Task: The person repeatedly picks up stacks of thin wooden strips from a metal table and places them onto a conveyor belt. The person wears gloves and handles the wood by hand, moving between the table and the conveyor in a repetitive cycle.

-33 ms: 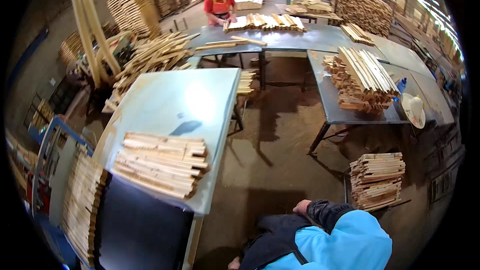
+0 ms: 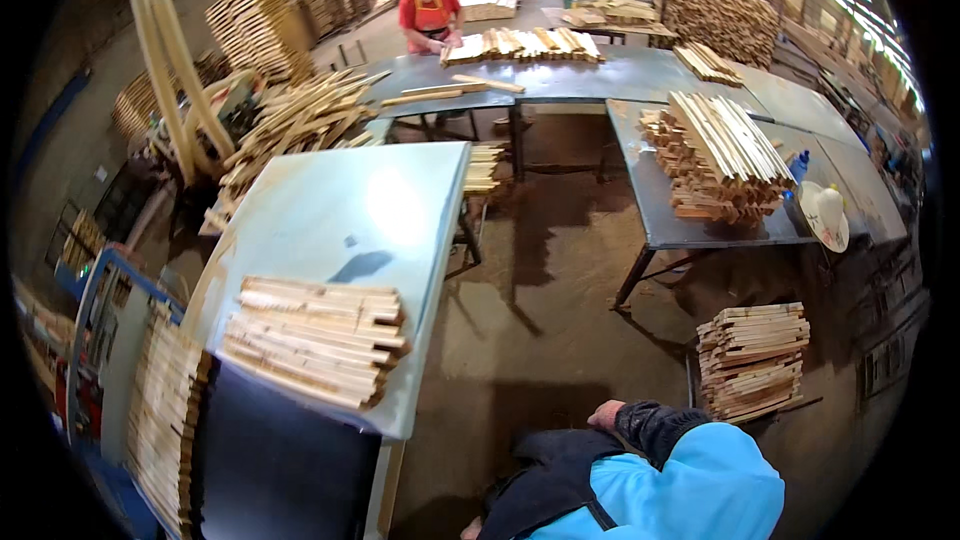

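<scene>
Head view: shifting slightly, and the near table with its wooden strips now sits a touch lower and further left; the hands hold nearly the same pose, so this reads as a turn of the head, with no sign of wood being handled.
Right hand: here it is, the right hand out of its dark sleeve, up against the dark apron; finger spread and grip, can't tell.
Left hand: just a sliver of the left hand at the apron's lower side; fingers cut off, can't tell whether they hold anything.
Low stack: just beyond the right sleeve, a stack of short wooden strips, ends uneven.
Near table: over on the light grey-blue table, wooden strips lie side by side towards the near end, ragged ends just short of the right edge, out of both hands' reach.
Right-hand table: strip pile on the surface, brimmed hat at the near right corner.
Far table: a co-worker at the far edge, both hands at the left end of a strip row.
</scene>
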The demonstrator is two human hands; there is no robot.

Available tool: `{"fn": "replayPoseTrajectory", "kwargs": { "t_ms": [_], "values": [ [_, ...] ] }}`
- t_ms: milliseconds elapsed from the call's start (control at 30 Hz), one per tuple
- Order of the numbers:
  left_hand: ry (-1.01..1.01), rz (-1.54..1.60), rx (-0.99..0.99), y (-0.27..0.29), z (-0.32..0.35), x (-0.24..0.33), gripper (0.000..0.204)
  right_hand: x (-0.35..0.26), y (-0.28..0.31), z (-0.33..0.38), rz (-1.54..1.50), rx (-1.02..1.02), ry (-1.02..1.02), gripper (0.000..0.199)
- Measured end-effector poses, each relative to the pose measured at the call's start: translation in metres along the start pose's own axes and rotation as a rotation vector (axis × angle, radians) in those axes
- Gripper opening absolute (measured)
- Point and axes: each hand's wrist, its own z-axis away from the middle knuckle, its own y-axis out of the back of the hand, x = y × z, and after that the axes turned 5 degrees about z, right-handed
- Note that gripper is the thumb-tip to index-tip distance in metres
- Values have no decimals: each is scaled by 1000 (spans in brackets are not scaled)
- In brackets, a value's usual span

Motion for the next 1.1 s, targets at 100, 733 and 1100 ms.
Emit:
{"fn": "replayPoseTrajectory", "kwargs": {
  "t_ms": [100, 733, 1100],
  "values": [
    [-8, -244, -22, -85, -7, 37, 38, 111, -11, 3, -11, 150, -121, 36],
    [-119, -486, 35, -374, -118, 364, 51, 105, 341, -27, -1016, 321, -76, 45],
    [-691, -1497, -251, -638, -160, 651, 49, 234, 500, -82, -1390, 493, -350, 14]
  ]
}}
